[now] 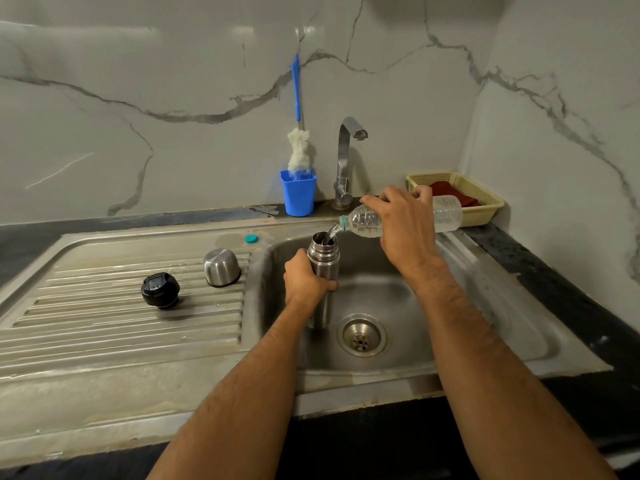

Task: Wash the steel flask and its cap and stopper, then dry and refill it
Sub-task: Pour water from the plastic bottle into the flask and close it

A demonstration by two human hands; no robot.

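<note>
Over sink, left hand (306,277) grips upright flask (322,268).

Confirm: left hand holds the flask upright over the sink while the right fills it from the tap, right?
Not the tap. The head view shows the right hand tipping a plastic bottle into the flask; the tap runs no water. The left hand does hold the flask upright over the sink.

Drainboard (104,327) open but for stopper (160,290) & cap (221,267); tap (346,157), blue cup (298,194) crowd back.
</note>
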